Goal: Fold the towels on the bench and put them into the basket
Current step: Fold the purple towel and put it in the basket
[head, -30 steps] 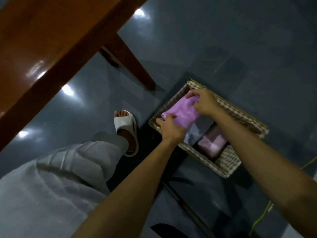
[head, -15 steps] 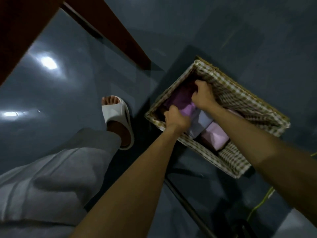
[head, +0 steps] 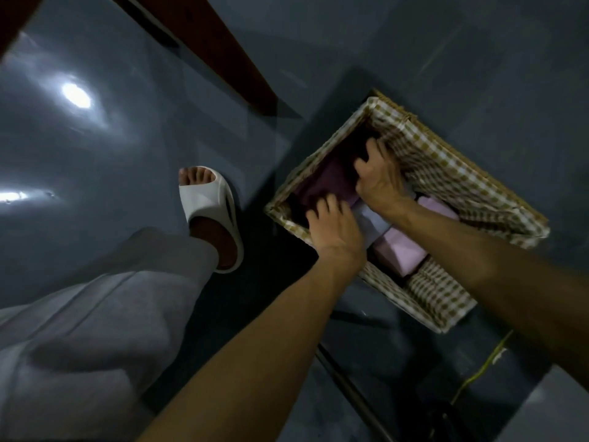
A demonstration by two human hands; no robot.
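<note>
The purple towel [head: 328,183] lies inside the basket [head: 465,173] (beside a white towel [head: 374,220] and a pink towel [head: 401,250]); the left hand [head: 334,226] presses it with flat, spread fingers; the right hand [head: 379,181] bends its fingers over the towel's far edge, gripping or pressing I cannot tell.

Left hand [head: 334,232] and right hand [head: 379,183] rest on purple towel [head: 328,183] inside basket [head: 452,173]; pink towel [head: 400,250] beside.
</note>
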